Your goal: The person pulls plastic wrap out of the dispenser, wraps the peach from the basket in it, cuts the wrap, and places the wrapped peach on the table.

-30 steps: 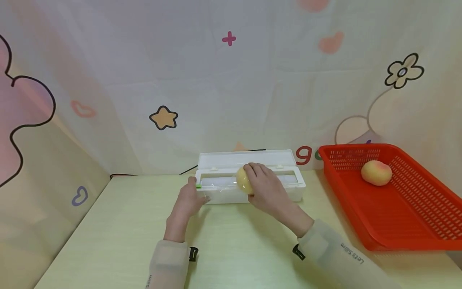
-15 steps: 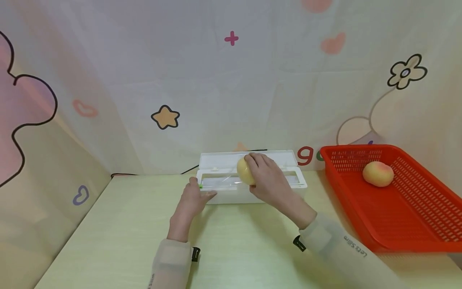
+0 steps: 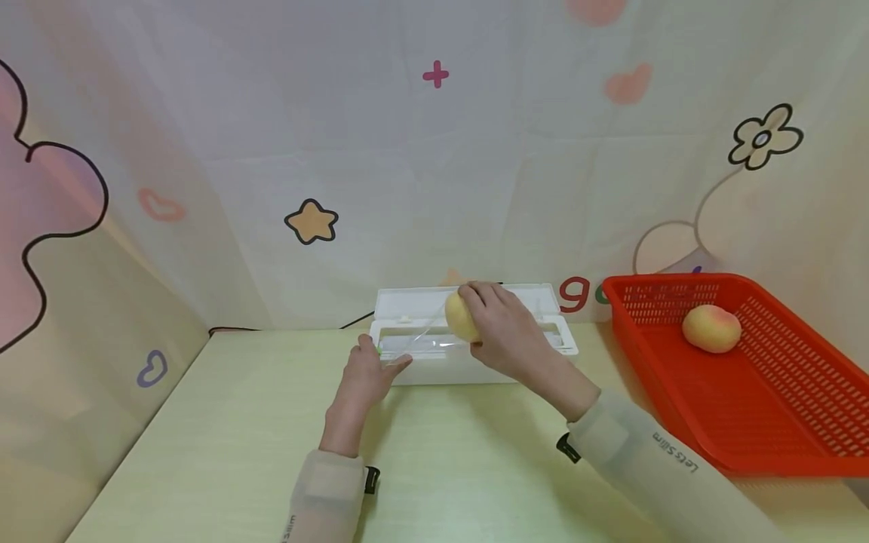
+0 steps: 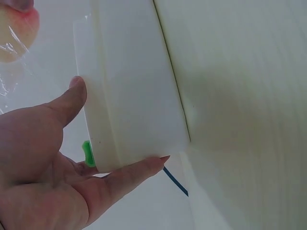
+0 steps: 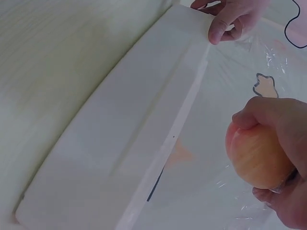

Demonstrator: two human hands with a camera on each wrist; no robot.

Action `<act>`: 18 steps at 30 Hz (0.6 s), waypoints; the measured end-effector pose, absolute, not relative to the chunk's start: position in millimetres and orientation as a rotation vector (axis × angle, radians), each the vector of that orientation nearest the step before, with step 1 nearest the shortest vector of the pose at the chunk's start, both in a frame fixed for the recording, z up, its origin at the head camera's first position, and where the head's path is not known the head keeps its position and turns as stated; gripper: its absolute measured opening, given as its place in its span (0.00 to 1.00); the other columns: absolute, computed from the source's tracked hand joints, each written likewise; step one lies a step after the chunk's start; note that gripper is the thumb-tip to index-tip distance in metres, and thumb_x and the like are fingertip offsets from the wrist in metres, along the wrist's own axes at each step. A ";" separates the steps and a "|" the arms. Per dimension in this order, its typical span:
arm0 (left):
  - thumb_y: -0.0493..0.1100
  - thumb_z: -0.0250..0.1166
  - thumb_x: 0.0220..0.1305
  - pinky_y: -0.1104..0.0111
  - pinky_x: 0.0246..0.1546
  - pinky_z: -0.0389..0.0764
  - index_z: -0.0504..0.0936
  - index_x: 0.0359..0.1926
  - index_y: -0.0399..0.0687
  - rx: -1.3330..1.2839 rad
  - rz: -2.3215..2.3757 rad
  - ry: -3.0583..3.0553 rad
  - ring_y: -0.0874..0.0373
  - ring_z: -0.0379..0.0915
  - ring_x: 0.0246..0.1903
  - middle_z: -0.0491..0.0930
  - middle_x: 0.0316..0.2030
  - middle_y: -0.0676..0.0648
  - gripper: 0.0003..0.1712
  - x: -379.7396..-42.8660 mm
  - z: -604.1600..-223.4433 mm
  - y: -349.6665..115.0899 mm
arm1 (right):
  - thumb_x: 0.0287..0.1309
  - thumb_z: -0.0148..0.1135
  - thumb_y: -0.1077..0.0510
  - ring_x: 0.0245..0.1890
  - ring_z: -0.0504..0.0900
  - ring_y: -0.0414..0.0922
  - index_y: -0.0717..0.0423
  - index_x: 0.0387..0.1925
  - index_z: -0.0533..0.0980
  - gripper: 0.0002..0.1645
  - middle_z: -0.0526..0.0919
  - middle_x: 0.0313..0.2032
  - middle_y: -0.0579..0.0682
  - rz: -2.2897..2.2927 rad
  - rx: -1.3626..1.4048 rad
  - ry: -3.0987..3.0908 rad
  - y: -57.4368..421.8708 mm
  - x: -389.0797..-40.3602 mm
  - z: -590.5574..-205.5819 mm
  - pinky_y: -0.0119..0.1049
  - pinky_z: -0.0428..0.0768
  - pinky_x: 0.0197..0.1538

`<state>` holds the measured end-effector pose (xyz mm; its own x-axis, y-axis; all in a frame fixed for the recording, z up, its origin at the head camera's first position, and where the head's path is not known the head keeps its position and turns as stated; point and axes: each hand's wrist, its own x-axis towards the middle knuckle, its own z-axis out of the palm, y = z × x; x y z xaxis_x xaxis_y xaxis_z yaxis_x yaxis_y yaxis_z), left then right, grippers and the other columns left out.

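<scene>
A white cling film dispenser (image 3: 468, 369), lid raised at the back, stands on the table. My left hand (image 3: 365, 375) holds its left end, thumb at the front top edge and a finger along the end, as the left wrist view shows. A small green slider (image 4: 88, 153) sits by that hand. My right hand (image 3: 505, 332) grips a peach (image 3: 462, 317) above the dispenser. Clear cling film (image 3: 421, 335) stretches from the peach down to the dispenser. In the right wrist view the held peach (image 5: 259, 155) has film around it; its far side is hidden by the palm.
At the right stands a red perforated plastic basket (image 3: 658, 385) with another peach (image 3: 711, 329) in it. A patterned curtain (image 3: 380, 166) hangs directly behind the dispenser. Pale tabletop (image 3: 224, 445) lies in front and to the left.
My right hand has lifted the peach higher above the dispenser, drawing the film up with it. The left thumb has moved from the dispenser's front face up to its top edge.
</scene>
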<state>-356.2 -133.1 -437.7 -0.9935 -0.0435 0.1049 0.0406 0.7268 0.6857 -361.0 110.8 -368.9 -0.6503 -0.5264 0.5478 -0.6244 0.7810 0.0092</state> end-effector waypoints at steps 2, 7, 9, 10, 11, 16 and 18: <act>0.51 0.72 0.66 0.46 0.44 0.79 0.61 0.57 0.24 0.002 -1.112 -2.812 0.36 0.76 0.40 0.72 0.42 0.30 0.40 -356.1 -437.9 -132.8 | 0.37 0.83 0.65 0.59 0.76 0.60 0.66 0.62 0.71 0.47 0.77 0.58 0.62 0.240 0.857 -2.443 110.6 -360.2 -366.6 0.53 0.75 0.64; 0.51 0.72 0.67 0.45 0.45 0.78 0.61 0.57 0.24 0.021 -1.120 -2.814 0.35 0.76 0.41 0.72 0.43 0.29 0.40 -356.0 -437.4 -131.7 | 0.37 0.83 0.64 0.60 0.76 0.60 0.67 0.62 0.71 0.47 0.77 0.58 0.62 0.219 0.866 -2.450 109.9 -357.6 -359.4 0.52 0.75 0.64; 0.52 0.72 0.67 0.45 0.45 0.78 0.60 0.57 0.24 0.030 -1.132 -2.812 0.35 0.76 0.41 0.71 0.43 0.28 0.40 -355.8 -437.5 -131.0 | 0.37 0.83 0.64 0.60 0.76 0.60 0.67 0.62 0.72 0.47 0.78 0.58 0.63 0.210 0.875 -2.446 109.7 -356.1 -356.7 0.52 0.75 0.64; 0.52 0.72 0.67 0.45 0.45 0.78 0.60 0.57 0.24 0.032 -1.138 -2.810 0.35 0.76 0.41 0.71 0.44 0.28 0.40 -355.6 -437.5 -130.7 | 0.37 0.83 0.64 0.60 0.76 0.60 0.67 0.62 0.72 0.47 0.78 0.58 0.63 0.205 0.879 -2.441 109.9 -355.3 -355.5 0.52 0.75 0.64; 0.52 0.72 0.67 0.45 0.46 0.78 0.60 0.57 0.25 0.035 -1.145 -2.808 0.34 0.76 0.41 0.71 0.44 0.28 0.40 -355.6 -437.4 -130.6 | 0.36 0.83 0.65 0.60 0.76 0.60 0.67 0.62 0.72 0.47 0.78 0.58 0.63 0.201 0.884 -2.434 110.1 -354.6 -354.2 0.52 0.75 0.64; 0.51 0.72 0.66 0.44 0.46 0.77 0.60 0.57 0.24 0.030 -1.153 -2.797 0.33 0.76 0.42 0.71 0.44 0.27 0.40 -355.6 -437.5 -130.6 | 0.36 0.83 0.65 0.59 0.76 0.61 0.68 0.62 0.71 0.48 0.78 0.58 0.63 0.191 0.902 -2.406 111.3 -351.5 -346.4 0.52 0.75 0.63; 0.51 0.72 0.66 0.44 0.47 0.78 0.59 0.57 0.24 0.033 -1.152 -2.798 0.33 0.76 0.43 0.71 0.45 0.27 0.41 -356.1 -437.7 -130.1 | 0.36 0.84 0.64 0.59 0.76 0.61 0.68 0.62 0.71 0.48 0.78 0.58 0.63 0.197 0.902 -2.411 111.5 -350.3 -342.8 0.52 0.75 0.63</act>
